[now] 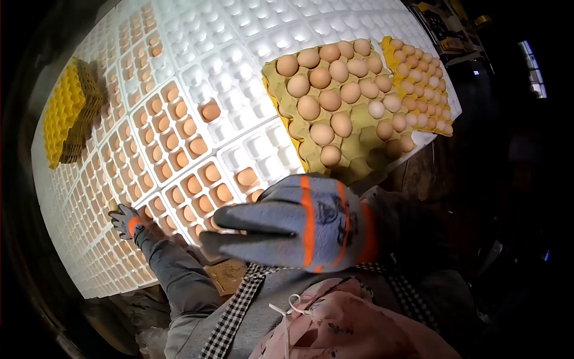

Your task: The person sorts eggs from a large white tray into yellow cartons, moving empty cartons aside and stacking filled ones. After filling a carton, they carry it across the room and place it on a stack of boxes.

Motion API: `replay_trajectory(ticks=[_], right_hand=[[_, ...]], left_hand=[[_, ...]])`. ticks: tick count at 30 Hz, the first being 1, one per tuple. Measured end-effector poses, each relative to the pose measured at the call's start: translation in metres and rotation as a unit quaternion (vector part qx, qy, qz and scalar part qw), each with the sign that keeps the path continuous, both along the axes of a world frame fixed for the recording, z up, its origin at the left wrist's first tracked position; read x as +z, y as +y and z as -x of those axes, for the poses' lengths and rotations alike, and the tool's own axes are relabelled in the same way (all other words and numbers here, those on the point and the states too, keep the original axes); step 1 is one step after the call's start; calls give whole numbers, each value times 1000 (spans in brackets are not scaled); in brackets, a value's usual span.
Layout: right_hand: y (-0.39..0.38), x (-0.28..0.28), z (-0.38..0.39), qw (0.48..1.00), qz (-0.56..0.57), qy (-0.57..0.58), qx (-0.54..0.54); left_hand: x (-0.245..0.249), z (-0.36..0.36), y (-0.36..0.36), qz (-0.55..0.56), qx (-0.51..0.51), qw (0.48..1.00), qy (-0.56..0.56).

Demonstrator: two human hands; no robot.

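Note:
My left hand [127,221], in a grey glove with an orange cuff, reaches over the white foam trays at the left. A pale egg [113,204] shows at its fingertips, which appear closed on it. Nearer the camera, my right hand [299,222] wears a matching glove with orange stripes. Its fingers point left, stretched out with a gap between them, and no egg shows in them. Beneath it lies a foam tray [226,157] partly filled with brown eggs. Beyond the right hand, a pulp egg tray [363,122] holds many eggs, with several bare cups near its front.
Joined white foam trays [275,24] cover the table, those at the left mostly filled with eggs. A stack of yellow egg trays [67,113] stands at far left. Another yellow tray of eggs [421,87] sits at the right edge, beyond which the room is dark.

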State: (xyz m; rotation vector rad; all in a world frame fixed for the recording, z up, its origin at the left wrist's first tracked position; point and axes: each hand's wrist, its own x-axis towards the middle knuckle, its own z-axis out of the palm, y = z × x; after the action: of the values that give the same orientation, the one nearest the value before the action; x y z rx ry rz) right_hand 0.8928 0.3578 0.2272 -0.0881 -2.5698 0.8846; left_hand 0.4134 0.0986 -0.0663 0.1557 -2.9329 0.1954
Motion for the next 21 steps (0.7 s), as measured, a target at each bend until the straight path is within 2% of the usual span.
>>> replay_trajectory(ticks=[2, 4, 5, 6, 7, 8, 9, 11, 12, 13, 14, 15, 16, 17, 18, 19, 20, 21], right_hand=[[30, -44, -38, 985, -71, -14, -158], [59, -70, -75, 978, -6, -29, -205], [66, -79, -91, 966, -19, -125, -225], [68, -90, -93, 967, -22, -126, -222], [70, -101, -94, 951, -115, -184, -220], [73, -109, -96, 924, -208, -238, -216], [81, -114, -99, 924, -214, -237, -211], [103, -118, -107, 958, -16, -222, -181], [109, -106, -107, 973, 12, -180, -145], [112, -106, -117, 953, 226, -116, -164], [124, -116, -134, 907, 373, -24, -194], [138, -126, -143, 832, 508, 68, -211], [144, -125, -140, 813, 528, 118, -214], [146, -125, -138, 790, 550, 163, -217], [138, -86, -122, 832, 489, 5, -262], [147, -96, -108, 963, 104, -83, -234], [143, -112, -98, 962, -46, -138, -233], [139, -117, -90, 952, -121, -163, -229]], left_hand=[[-15, 1, -16, -14, -56, 998, 7], [-7, -9, -8, -27, -76, 997, 3], [-8, -8, -9, -41, -81, 996, 11], [0, -15, -5, -49, -80, 996, 6], [21, -17, 2, -53, -77, 996, 6], [45, -17, 9, -16, -75, 995, -69], [55, -21, 13, 20, -70, 987, -144], [32, 57, -13, 96, -116, 958, -243], [51, 55, -1, 141, -152, 951, -229], [81, 13, 30, 160, -200, 957, -136], [104, -29, 58, 115, -271, 955, -38], [129, -80, 90, 21, -358, 934, 7], [135, -129, 116, -261, -479, 838, -32], [103, -170, 124, -418, -565, 692, -165], [158, -273, 164, -535, -528, 597, -280], [175, -339, 183, -490, -612, 562, -262], [182, -382, 196, -346, -685, 599, -229], [185, -419, 207, -258, -727, 615, -162]])
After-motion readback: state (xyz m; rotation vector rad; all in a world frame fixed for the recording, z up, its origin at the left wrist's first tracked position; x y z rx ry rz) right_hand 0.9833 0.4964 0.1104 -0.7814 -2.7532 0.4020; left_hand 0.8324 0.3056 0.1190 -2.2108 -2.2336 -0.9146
